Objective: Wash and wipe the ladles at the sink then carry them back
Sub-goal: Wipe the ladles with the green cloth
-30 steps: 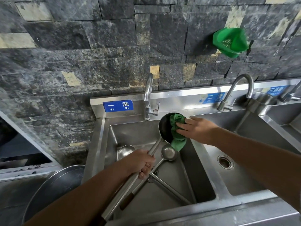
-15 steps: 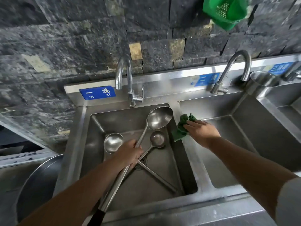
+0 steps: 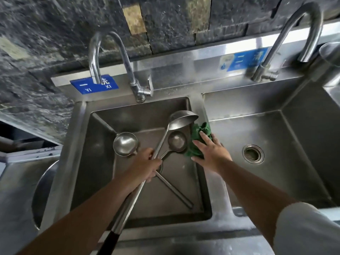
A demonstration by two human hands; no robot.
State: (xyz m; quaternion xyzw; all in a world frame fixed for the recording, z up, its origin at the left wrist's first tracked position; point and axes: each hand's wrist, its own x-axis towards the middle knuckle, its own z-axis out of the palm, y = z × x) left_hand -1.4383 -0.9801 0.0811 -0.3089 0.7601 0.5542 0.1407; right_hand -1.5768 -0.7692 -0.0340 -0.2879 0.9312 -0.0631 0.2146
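My left hand [image 3: 145, 165] grips the long steel handle of a large ladle [image 3: 181, 119], whose bowl hangs over the right side of the left sink basin [image 3: 103, 162]. Two smaller ladles lie in that basin: one bowl [image 3: 125, 144] at the left, the other [image 3: 177, 141] under the big ladle's shaft, their handles crossing near the drain. My right hand [image 3: 211, 153] lies with straight fingers on a green cloth [image 3: 197, 138] draped over the divider between the basins.
A tap [image 3: 117, 65] arches over the left basin, a second tap [image 3: 292, 37] over the right basin [image 3: 276, 144] with its drain [image 3: 253, 153]. A steel pot [image 3: 331, 61] stands at the far right. A round metal basin [image 3: 44, 196] sits left of the sink.
The cloth has left the big ladle's bowl and now lies on the divider under my right hand. The ladle's bowl has tipped towards level and lower. The view has tilted down over the sink.
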